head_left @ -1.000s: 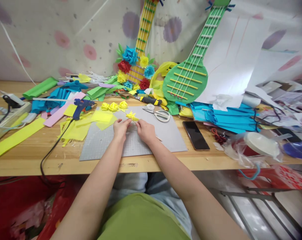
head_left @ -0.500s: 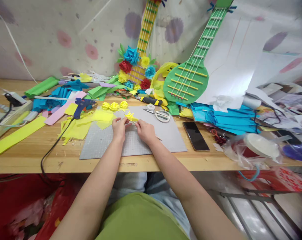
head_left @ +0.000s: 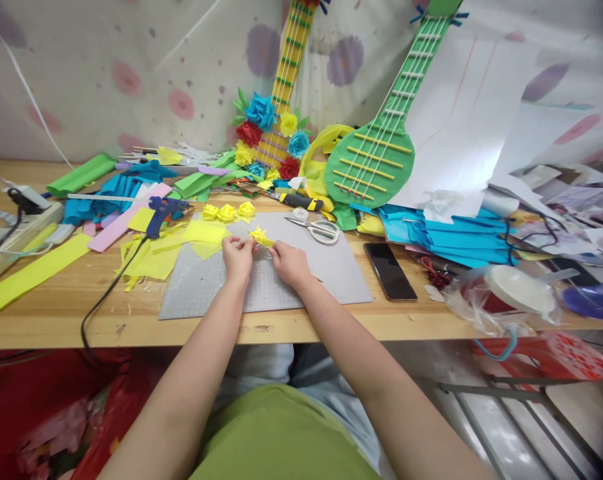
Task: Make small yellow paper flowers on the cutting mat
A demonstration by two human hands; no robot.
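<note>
Between my hands, above the grey cutting mat (head_left: 201, 287), is a yellow paper flower (head_left: 259, 235) with pointed petals. My right hand (head_left: 290, 263) pinches its strip-like base. My left hand (head_left: 238, 257) is closed at the flower's left edge, fingertips together against it. Three finished-looking yellow paper rosettes (head_left: 226, 213) sit in a row at the mat's back edge. Scissors (head_left: 322, 231) with white handles lie on the mat to the right, beside a small white roll of tape (head_left: 300, 214). Yellow crepe paper (head_left: 204, 231) overlaps the mat's left corner.
A blue glue gun (head_left: 160, 215) rests on paper at the left, its black cord (head_left: 104, 301) crossing the table edge. A phone (head_left: 390, 271) lies right of the mat. Behind stand a green paper instrument (head_left: 374, 163) and a yellow one with flowers (head_left: 275, 145). A plastic-wrapped tub (head_left: 514, 293) is at right.
My left fingers have shifted slightly at the flower, and the flower has turned a little, showing its petals more openly. My right hand keeps its pinch.
</note>
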